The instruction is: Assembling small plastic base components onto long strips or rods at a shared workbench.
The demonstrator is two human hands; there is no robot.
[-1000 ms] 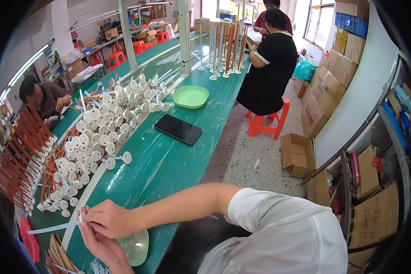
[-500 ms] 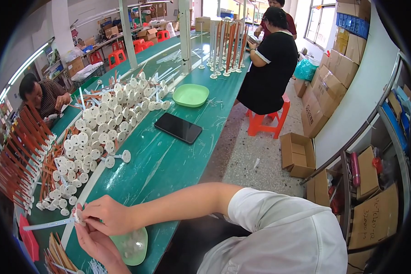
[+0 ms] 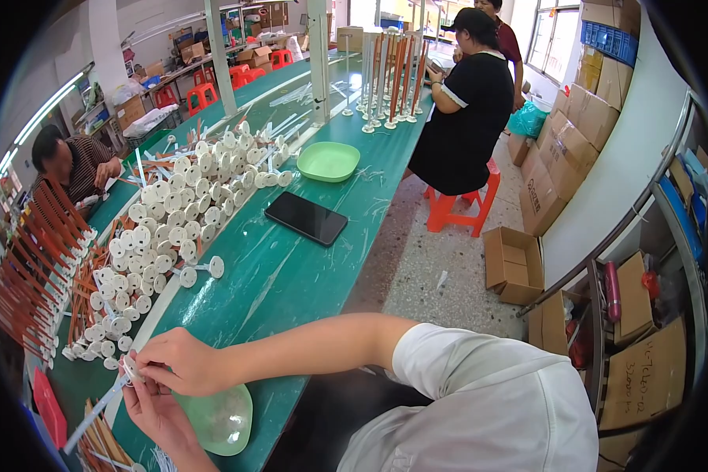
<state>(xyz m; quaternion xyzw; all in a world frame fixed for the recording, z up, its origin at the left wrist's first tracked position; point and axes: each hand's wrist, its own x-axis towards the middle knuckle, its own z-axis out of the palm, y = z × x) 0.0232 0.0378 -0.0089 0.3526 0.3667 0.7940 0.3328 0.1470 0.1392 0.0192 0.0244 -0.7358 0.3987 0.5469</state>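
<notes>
Thin pale strip with round white end: left of light-green plastic dish, long axis slanting away from it. Right hand and left hand together pinch the round end.

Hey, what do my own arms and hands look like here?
Your right hand and left hand are ungloved. A loose, short white sleeve with visible seams covers your upper right arm; no watch shows on that wrist. Your left sleeve is out of view.

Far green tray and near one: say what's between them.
In the head view: the black phone, on the green table, and the right forearm, above it.
</notes>
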